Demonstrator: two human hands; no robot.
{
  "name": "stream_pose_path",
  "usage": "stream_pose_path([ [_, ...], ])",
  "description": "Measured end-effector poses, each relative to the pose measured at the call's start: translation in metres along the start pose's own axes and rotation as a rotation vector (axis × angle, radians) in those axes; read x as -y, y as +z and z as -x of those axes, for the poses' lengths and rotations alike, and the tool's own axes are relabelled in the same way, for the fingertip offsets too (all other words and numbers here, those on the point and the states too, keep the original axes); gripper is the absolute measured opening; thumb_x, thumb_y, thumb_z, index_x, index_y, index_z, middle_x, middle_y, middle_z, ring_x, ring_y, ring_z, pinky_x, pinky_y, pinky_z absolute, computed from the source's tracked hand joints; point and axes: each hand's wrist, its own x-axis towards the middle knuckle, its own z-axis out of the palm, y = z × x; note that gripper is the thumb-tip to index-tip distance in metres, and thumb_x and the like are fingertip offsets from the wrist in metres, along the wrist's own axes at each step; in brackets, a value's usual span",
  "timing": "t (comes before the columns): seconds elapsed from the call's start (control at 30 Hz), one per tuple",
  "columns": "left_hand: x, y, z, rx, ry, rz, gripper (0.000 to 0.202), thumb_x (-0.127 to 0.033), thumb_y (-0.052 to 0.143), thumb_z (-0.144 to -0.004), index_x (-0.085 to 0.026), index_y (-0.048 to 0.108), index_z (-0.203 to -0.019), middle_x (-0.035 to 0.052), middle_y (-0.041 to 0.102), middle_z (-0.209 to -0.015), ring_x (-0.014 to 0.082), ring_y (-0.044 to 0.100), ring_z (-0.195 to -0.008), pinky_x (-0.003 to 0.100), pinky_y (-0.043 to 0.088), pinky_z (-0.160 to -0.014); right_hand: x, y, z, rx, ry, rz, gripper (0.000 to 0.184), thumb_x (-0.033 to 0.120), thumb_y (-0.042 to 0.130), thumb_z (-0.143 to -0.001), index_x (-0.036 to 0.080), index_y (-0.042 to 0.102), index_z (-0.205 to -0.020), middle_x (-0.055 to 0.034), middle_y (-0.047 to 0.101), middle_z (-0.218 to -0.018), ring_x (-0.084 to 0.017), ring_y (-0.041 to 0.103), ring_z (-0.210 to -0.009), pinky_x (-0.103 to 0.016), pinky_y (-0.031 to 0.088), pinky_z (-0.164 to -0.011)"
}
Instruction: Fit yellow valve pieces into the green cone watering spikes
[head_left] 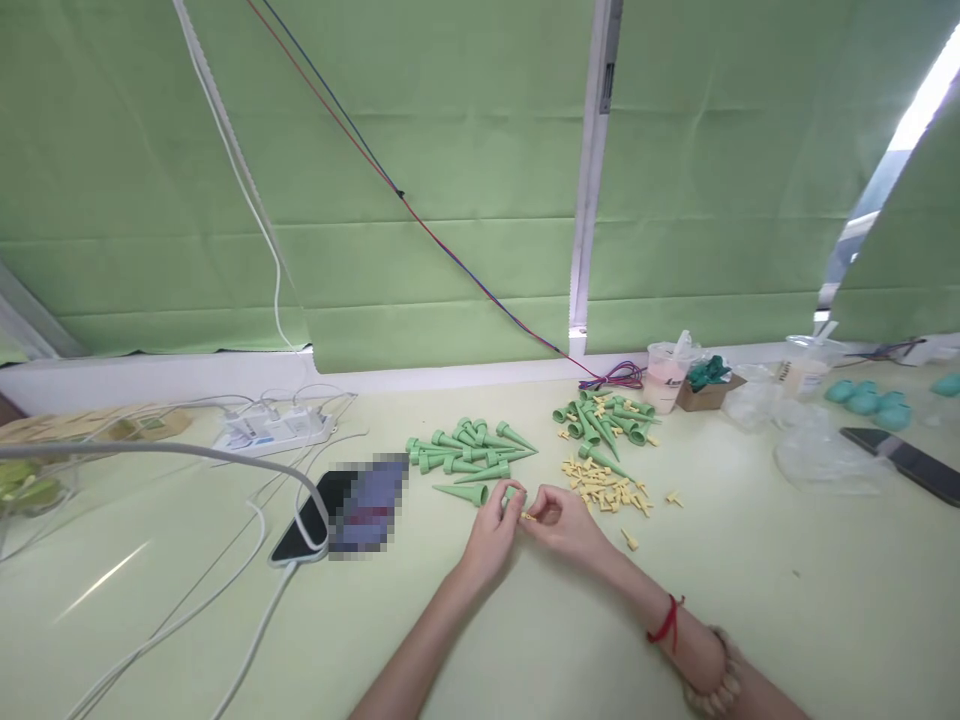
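Together, the left hand (pixel 495 530) and right hand (pixel 559 522) meet — left fingers gripping a green cone (pixel 511 494), right fingers pinching a small yellow piece (pixel 529 516) — above the surface (pixel 750 600).

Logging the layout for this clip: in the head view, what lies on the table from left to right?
Power strip → phone → left hand → right hand → yellow pieces → plastic cup → clear plastic bag → dark phone.
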Motion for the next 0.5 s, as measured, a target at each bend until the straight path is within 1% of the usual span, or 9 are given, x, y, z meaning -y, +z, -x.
stream_pose_path([
  [0.07, -0.004, 0.000, 0.000, 0.050, 0.016, 0.087, 0.038, -0.051, 0.033, -0.082, -0.018, 0.051, -0.090, -0.0039, 0.041, -0.056, 0.0104, 0.035, -0.050, 0.021, 0.029, -0.051, 0.005, -0.004, 0.000, 0.148, 0.180, -0.211, 0.029, 0.038, 0.068, -0.062, 0.015, 0.053, -0.070, 0.0022, 0.053, -0.063, -0.010, 0.050, -0.058, -0.023, 0.041, -0.058],
  [0.13, -0.007, -0.003, 0.000, 0.088, 0.021, 0.149, 0.037, -0.051, 0.034, -0.082, -0.018, 0.048, -0.093, -0.0063, 0.036, -0.049, 0.0090, 0.032, -0.045, 0.019, 0.025, -0.046, 0.011, -0.008, 0.000, 0.271, 0.313, -0.374, 0.034, 0.046, 0.064, -0.066, 0.014, 0.058, -0.077, -0.0014, 0.058, -0.071, -0.011, 0.055, -0.066, -0.026, 0.045, -0.066],
  [0.17, -0.009, -0.004, -0.001, 0.096, 0.017, 0.170, 0.036, -0.051, 0.036, -0.082, -0.018, 0.047, -0.095, -0.0076, 0.032, -0.046, 0.0081, 0.029, -0.042, 0.018, 0.023, -0.043, 0.013, -0.009, 0.001, 0.308, 0.351, -0.425, 0.036, 0.047, 0.061, -0.069, 0.013, 0.060, -0.079, -0.0032, 0.059, -0.073, -0.012, 0.057, -0.068, -0.028, 0.045, -0.069],
  [0.23, -0.010, -0.007, -0.001, 0.102, 0.008, 0.206, 0.036, -0.050, 0.041, -0.080, -0.018, 0.046, -0.095, -0.0095, 0.028, -0.042, 0.0065, 0.025, -0.037, 0.018, 0.019, -0.039, 0.015, -0.010, 0.003, 0.336, 0.375, -0.470, 0.037, 0.047, 0.060, -0.070, 0.011, 0.064, -0.079, -0.0054, 0.062, -0.074, -0.012, 0.059, -0.068, -0.029, 0.045, -0.073],
  [0.3, -0.011, -0.008, -0.002, 0.114, -0.002, 0.224, 0.036, -0.049, 0.047, -0.077, -0.018, 0.045, -0.094, -0.0098, 0.030, -0.041, 0.0055, 0.025, -0.034, 0.017, 0.018, -0.037, 0.015, -0.008, 0.004, 0.336, 0.334, -0.441, 0.034, 0.043, 0.063, -0.069, 0.012, 0.066, -0.080, -0.0055, 0.064, -0.075, -0.013, 0.059, -0.069, -0.028, 0.044, -0.074],
  [0.37, -0.011, -0.007, -0.002, 0.108, -0.016, 0.220, 0.036, -0.048, 0.051, -0.075, -0.018, 0.045, -0.093, -0.0093, 0.035, -0.042, 0.0048, 0.027, -0.034, 0.016, 0.017, -0.036, 0.013, -0.006, 0.005, 0.295, 0.220, -0.308, 0.029, 0.039, 0.065, -0.068, 0.012, 0.068, -0.079, -0.0039, 0.064, -0.072, -0.014, 0.059, -0.068, -0.026, 0.044, -0.070],
  [0.43, -0.011, -0.004, -0.001, 0.076, -0.042, 0.216, 0.036, -0.048, 0.052, -0.075, -0.017, 0.046, -0.092, -0.0093, 0.035, -0.042, 0.0041, 0.026, -0.034, 0.016, 0.017, -0.036, 0.010, -0.002, 0.006, 0.177, 0.081, -0.091, 0.022, 0.034, 0.063, -0.069, 0.013, 0.069, -0.071, -0.0019, 0.063, -0.064, -0.014, 0.056, -0.063, -0.025, 0.042, -0.063],
  [0.5, -0.010, -0.002, -0.001, 0.045, -0.073, 0.245, 0.037, -0.051, 0.049, -0.076, -0.017, 0.046, -0.090, -0.0102, 0.029, -0.039, 0.0038, 0.023, -0.033, 0.016, 0.015, -0.035, 0.009, 0.001, 0.006, 0.019, -0.029, 0.101, 0.018, 0.031, 0.060, -0.071, 0.015, 0.068, -0.066, -0.0016, 0.063, -0.062, -0.015, 0.056, -0.061, -0.026, 0.041, -0.061],
])
